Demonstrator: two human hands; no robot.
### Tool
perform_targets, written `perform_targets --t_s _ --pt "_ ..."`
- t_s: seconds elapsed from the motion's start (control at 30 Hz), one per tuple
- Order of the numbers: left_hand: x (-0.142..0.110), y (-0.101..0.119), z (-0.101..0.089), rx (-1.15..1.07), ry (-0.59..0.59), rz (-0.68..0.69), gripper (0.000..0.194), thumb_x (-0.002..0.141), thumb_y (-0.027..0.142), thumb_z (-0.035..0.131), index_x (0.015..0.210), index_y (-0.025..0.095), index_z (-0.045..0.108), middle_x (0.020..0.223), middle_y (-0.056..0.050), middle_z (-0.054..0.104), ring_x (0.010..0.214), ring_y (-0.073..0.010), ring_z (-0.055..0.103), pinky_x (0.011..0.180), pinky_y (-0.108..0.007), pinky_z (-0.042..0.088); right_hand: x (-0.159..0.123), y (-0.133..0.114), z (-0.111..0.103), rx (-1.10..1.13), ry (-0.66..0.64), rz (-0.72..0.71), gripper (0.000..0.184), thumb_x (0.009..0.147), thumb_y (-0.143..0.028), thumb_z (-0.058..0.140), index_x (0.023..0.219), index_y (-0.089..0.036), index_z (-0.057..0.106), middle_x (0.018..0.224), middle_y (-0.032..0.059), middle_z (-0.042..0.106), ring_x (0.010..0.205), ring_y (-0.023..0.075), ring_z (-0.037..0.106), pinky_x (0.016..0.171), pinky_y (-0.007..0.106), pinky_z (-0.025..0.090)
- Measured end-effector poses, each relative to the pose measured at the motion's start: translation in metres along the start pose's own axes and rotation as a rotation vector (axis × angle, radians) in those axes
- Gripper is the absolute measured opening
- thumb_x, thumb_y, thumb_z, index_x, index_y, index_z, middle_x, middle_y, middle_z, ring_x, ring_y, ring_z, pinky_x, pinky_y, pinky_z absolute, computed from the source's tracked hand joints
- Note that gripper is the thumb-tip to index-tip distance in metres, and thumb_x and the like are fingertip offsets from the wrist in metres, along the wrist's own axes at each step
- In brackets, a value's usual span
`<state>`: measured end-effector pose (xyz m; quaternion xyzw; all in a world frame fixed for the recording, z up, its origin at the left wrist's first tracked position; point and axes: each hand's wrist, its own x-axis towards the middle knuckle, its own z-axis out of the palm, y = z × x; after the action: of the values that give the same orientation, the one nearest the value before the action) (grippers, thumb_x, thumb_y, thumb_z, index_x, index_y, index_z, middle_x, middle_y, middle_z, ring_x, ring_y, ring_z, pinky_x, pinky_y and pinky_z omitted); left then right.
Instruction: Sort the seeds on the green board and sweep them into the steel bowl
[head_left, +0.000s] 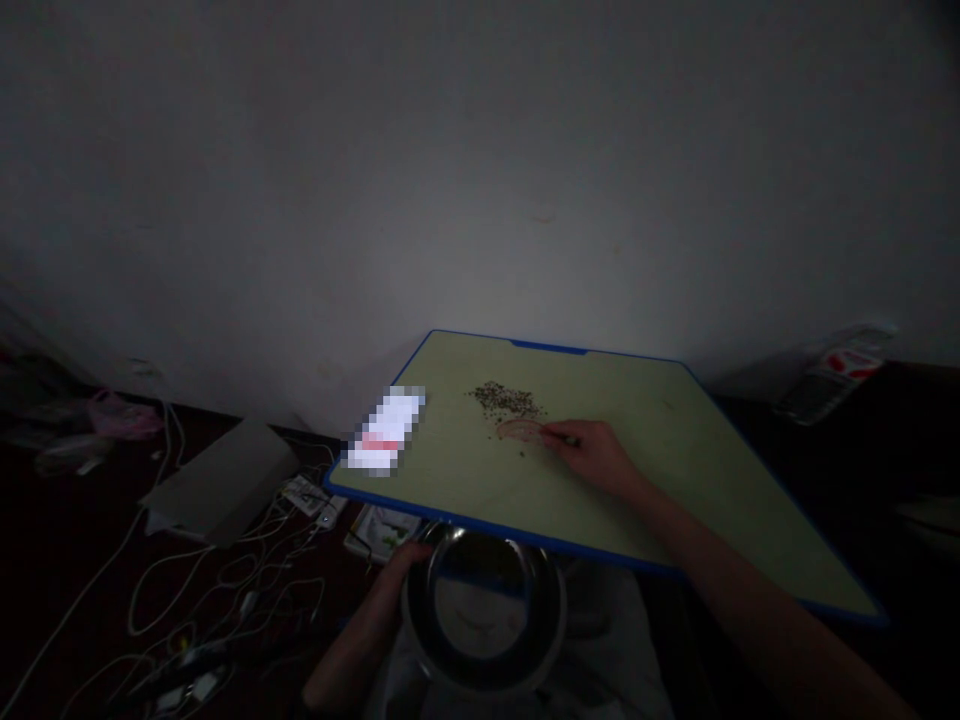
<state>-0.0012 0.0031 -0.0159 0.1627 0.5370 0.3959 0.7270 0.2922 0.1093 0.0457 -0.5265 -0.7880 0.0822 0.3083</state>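
Note:
A folding table with a pale top and blue edge [480, 500] stands against the wall. On it lies a loose pile of small dark grains [502, 398], with a few scattered nearer me. My right hand [592, 452] is closed on a clear, pinkish half-round piece [520, 430], whose curved edge lies on the tabletop just in front of the pile; its exact kind is too dim to tell. Below the table's near edge, my left hand [409, 565] grips the left rim of a shiny metal bowl [553, 620]. Part of that hand's fingers is hidden.
A lit phone [386, 430], blurred out, rests at the table's left end. White cables [247, 600] tangle on the dark floor at left, near a grey box [225, 480] and a pink plastic bag [124, 415]. A plastic package with a red label [840, 370] is at right.

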Motion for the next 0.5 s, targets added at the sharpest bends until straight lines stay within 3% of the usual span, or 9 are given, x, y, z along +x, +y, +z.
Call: perform_targets --t_s 0.17,0.37,0.5 --pt "-0.005 -0.004 0.005 0.009 -0.049 -0.004 0.018 0.072 0.032 0.063 0.070 0.016 0.071 0.062 -0.006 0.074 0.072 -0.0264 0.069 0.078 -0.037 0.048 -0.001 -0.001 0.001 0.022 0.014 -0.006 0.022 0.084 -0.025 0.056 0.094 -0.022 0.075 0.090 0.0039 0.075 0.073 0.0187 0.070 0.069 0.030 0.055" --pt "-0.012 -0.018 0.002 0.037 -0.029 0.184 0.022 0.067 0.037 0.071 0.080 0.020 0.073 0.084 -0.006 0.076 0.099 -0.0304 0.063 0.088 -0.036 0.044 -0.008 -0.002 -0.004 0.034 -0.038 -0.029 0.023 0.086 -0.028 0.055 0.097 -0.023 0.075 0.091 0.0041 0.075 0.074 0.0185 0.070 0.068 0.029 0.054" --pt "-0.015 -0.017 0.004 0.049 -0.045 0.151 0.021 0.069 0.040 0.069 0.071 0.019 0.073 0.074 -0.005 0.075 0.091 -0.0316 0.065 0.084 -0.038 0.045 -0.015 -0.010 -0.007 0.067 -0.063 -0.051 0.024 0.087 -0.028 0.054 0.096 -0.022 0.075 0.087 0.0040 0.075 0.071 0.0175 0.069 0.066 0.028 0.053"
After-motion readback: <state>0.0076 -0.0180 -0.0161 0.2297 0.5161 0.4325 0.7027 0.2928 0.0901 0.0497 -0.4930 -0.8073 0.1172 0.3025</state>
